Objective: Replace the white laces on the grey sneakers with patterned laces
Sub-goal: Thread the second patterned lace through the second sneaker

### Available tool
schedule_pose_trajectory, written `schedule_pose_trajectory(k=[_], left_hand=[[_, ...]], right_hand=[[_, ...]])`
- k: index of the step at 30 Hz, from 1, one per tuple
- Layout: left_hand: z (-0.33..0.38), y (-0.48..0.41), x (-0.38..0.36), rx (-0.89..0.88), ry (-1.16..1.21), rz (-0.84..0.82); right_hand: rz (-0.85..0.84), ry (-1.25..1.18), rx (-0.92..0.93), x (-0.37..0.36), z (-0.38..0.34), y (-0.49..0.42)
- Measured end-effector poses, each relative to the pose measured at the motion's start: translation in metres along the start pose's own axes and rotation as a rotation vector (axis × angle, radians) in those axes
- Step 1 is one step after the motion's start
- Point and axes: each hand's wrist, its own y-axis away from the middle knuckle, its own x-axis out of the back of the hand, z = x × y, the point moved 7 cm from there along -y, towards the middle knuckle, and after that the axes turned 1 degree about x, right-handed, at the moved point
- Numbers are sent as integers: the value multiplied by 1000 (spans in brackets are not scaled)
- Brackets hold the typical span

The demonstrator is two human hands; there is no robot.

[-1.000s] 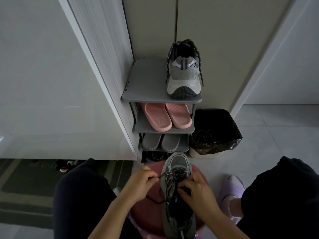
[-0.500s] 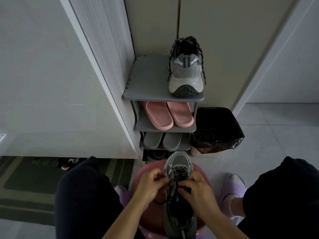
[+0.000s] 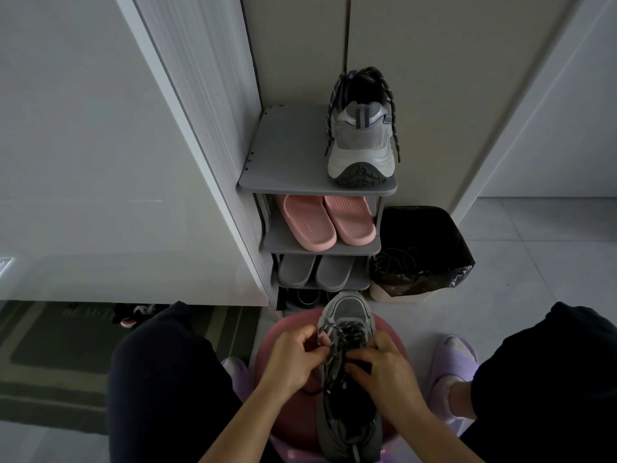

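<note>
A grey sneaker [image 3: 347, 312] lay toe-away on a pink stool [image 3: 283, 332] between the person's knees, a dark patterned lace [image 3: 338, 344] partly threaded through it. The left hand [image 3: 293, 355] pinched the lace at the shoe's left eyelets. The right hand [image 3: 384, 365], fingers curled, held the lace down over the tongue. The other sneaker [image 3: 362, 142], already laced in the same pattern, stood heel-out on top of the rack [image 3: 287, 155], above pink slippers [image 3: 310, 222]. A black-lined bin [image 3: 424, 242] sat just beside the rack.
</note>
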Motion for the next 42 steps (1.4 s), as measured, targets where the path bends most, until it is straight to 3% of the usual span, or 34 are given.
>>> schedule_pose_trajectory(k=[9, 16, 24, 31, 38, 42], left_hand=[[-13, 2, -7, 33, 51, 105], [-7, 3, -15, 23, -36, 46], [-21, 7, -31, 220, 257, 66], [-26, 7, -27, 208, 259, 103], [-25, 7, -23, 137, 216, 101], [-14, 8, -27, 37, 114, 80]], right_hand=[[15, 26, 3, 1, -1, 0], [-32, 53, -6, -4, 3, -1], [66, -387, -124, -3, 16, 2], [168, -749, -232, 7, 22, 1], [510, -1023, -443, 56, 57, -3], [447, -1062, -464, 51, 55, -1]])
